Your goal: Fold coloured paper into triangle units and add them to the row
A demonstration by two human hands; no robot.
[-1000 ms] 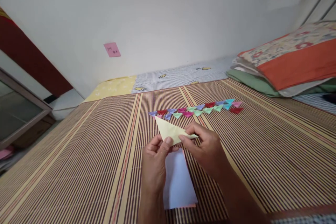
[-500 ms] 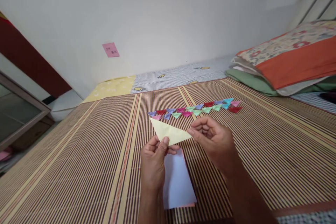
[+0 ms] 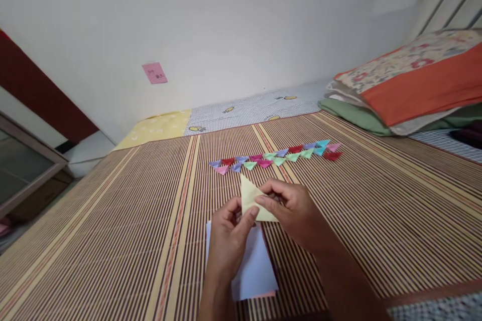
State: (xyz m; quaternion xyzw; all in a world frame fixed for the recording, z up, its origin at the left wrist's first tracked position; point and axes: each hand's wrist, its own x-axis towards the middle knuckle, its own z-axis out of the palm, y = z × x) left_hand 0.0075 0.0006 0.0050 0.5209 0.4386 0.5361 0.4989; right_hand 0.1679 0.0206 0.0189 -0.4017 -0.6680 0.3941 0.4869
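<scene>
A pale yellow paper [image 3: 250,195], folded into a triangle, is held up between both hands with one point upward. My left hand [image 3: 230,230] pinches its lower left part, thumb in front and fingers behind. My right hand [image 3: 291,208] grips the right side, its thumb lying across the paper's face. Below the hands, a stack of paper sheets [image 3: 256,268] lies on the mat, pale blue on top with an orange-pink edge showing; my left hand and wrist hide part of it. Beyond the hands, several small folded paper triangles [image 3: 278,161] in mixed colours form two rows.
A striped bamboo mat [image 3: 124,220] covers the surface. Folded bedding [image 3: 422,83] with an orange band is piled at the right. Patterned cloth [image 3: 244,110] borders the white wall, where a pink note [image 3: 154,73] is stuck. A framed glass panel [image 3: 22,160] stands at the left.
The yellow triangle has turned from lying wide to pointing upward and looks narrower. My right hand has moved from its right tip onto its face, closer to my left hand.
</scene>
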